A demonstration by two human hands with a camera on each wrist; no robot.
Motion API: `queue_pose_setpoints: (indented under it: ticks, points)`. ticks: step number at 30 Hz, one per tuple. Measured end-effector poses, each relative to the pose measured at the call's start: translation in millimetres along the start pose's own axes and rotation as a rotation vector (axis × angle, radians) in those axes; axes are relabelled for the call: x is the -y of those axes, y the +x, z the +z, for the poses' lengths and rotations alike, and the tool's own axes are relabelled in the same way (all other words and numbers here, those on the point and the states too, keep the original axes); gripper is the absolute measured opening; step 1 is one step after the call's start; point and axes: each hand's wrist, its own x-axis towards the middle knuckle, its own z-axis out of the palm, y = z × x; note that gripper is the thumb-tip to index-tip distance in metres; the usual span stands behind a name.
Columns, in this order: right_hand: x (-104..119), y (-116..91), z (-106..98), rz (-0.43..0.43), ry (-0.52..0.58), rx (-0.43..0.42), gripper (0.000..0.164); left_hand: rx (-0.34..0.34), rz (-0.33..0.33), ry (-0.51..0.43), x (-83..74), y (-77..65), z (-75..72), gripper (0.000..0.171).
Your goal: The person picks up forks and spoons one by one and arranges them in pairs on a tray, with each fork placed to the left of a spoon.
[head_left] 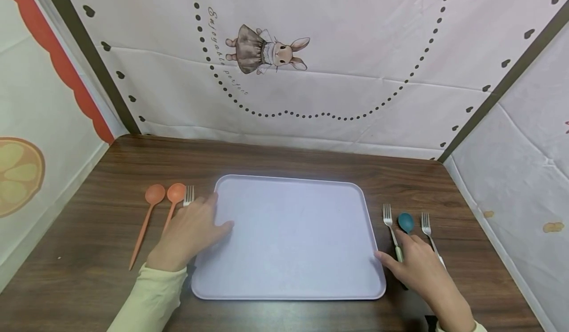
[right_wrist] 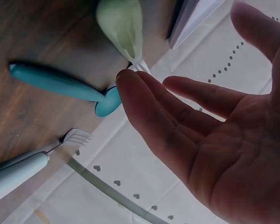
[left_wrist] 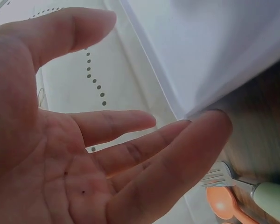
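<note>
A pale lavender rectangular tray point(head_left: 289, 238) lies flat on the dark wooden table. My left hand point(head_left: 191, 230) is at its left edge, fingers extended and thumb spread over the rim; contact with the rim is unclear. Partly under that hand in the head view lies a fork point(head_left: 189, 195), whose green handle point(left_wrist: 273, 198) shows in the left wrist view. Near the tray's right edge, my right hand point(head_left: 420, 263) has its thumb by the rim and its palm empty. Beneath or beside it lie a green-handled fork point(head_left: 393, 233), a teal spoon point(right_wrist: 56, 81) and a white-handled fork point(right_wrist: 21, 175).
Left of the left hand are two orange spoons, the outer spoon point(head_left: 146, 223) and the inner spoon point(head_left: 175, 193). A white cloth point(head_left: 333, 75) with a rabbit print point(head_left: 266, 50) rises behind the table point(head_left: 89, 233). Cloth walls also flank both sides.
</note>
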Motion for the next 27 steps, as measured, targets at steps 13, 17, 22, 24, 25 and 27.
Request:
queue_pose_setpoints:
  ticks: [13, 17, 22, 24, 25, 27]
  points:
    - [-6, -1, 4, 0.003, -0.012, 0.008, 0.051, -0.039, 0.007, 0.013, 1.8, 3.1, 4.6, 0.036]
    - [-9, -2, 6, -0.029, -0.02, -0.023, 0.037, -0.033, 0.004, 0.015, 2.7, 3.0, 6.7, 0.032]
    - [-11, -1, 8, -0.031, -0.034, -0.001, 0.032, -0.018, -0.013, -0.01, 4.4, 3.1, 8.0, 0.031]
    - [-13, 0, 9, -0.026, -0.038, 0.008, 0.026, -0.011, -0.017, -0.015, 4.5, 3.1, 7.8, 0.03]
    - [-13, 0, 9, -0.028, -0.038, 0.009, 0.023, -0.007, -0.019, -0.016, 4.5, 2.9, 7.8, 0.029]
    - [-14, -1, 10, -0.028, -0.041, 0.011, 0.018, 0.007, -0.022, -0.016, 3.7, 2.5, 7.0, 0.025]
